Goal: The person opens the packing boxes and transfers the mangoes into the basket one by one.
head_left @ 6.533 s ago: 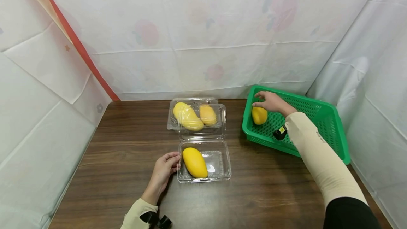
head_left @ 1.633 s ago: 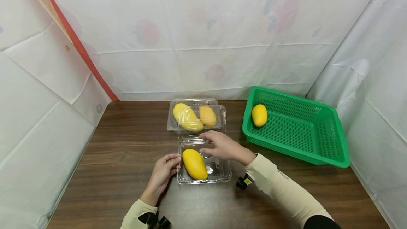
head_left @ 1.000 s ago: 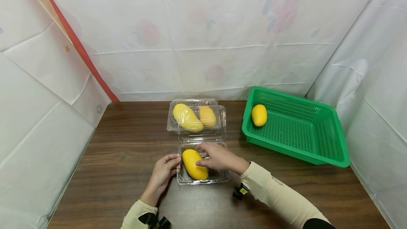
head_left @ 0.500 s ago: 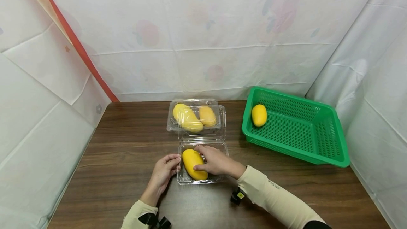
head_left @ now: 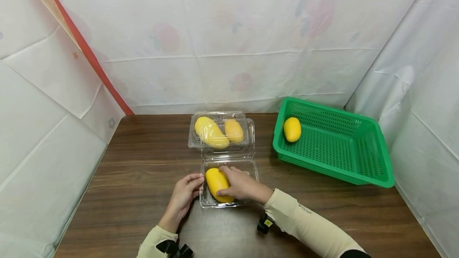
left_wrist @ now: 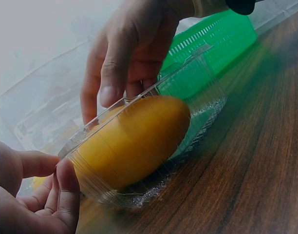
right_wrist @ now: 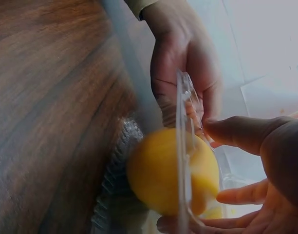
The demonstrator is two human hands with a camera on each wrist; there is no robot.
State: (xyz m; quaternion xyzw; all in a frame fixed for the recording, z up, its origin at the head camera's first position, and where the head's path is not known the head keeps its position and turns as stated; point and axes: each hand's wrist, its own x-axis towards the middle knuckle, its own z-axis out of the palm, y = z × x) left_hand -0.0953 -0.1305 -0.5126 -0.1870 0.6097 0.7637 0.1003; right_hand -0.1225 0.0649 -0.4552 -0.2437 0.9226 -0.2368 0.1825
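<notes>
A yellow mango [head_left: 216,182] lies in the base of a clear plastic clamshell box [head_left: 252,166], whose lid stands folded back on the far side. My left hand [head_left: 184,194] pinches the box's left rim between thumb and fingers, as the left wrist view shows up close. My right hand [head_left: 242,184] reaches into the box from the right and grips the mango, its thumb on the near side and fingers on the far side. The right wrist view has the mango [right_wrist: 154,170] between thumb and fingers, behind the clear rim. Part of the mango's right side is hidden by the hand.
Behind the raised lid stands a second clear box [head_left: 195,140] holding yellow mangoes [head_left: 213,134]. To the right is a green plastic basket [head_left: 333,150] with one mango [head_left: 292,129] at its left end. White sheets [head_left: 229,43] hang behind and beside the wooden table [head_left: 143,150].
My right hand has come from the green basket to the front box, then lowered and moved left onto the mango. My left hand has stayed on the rim.
</notes>
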